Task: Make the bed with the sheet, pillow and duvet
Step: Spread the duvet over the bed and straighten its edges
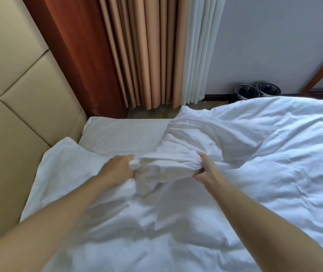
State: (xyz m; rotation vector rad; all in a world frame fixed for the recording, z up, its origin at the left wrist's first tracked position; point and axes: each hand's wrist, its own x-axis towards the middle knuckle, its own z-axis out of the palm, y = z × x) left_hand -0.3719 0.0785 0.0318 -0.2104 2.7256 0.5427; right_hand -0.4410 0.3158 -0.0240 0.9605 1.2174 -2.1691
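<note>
Okay, spreading step, I think: left hand (117, 167) and right hand (203, 170) both clamped on bunched white fabric (166, 163); next, pull it flat over the bare mattress (121, 134).

The duvet (264, 154) is showing plain white, the headboard (19, 95) beige with diamond seams, the curtain (147, 55) tan, the bins (247, 92) black.
</note>
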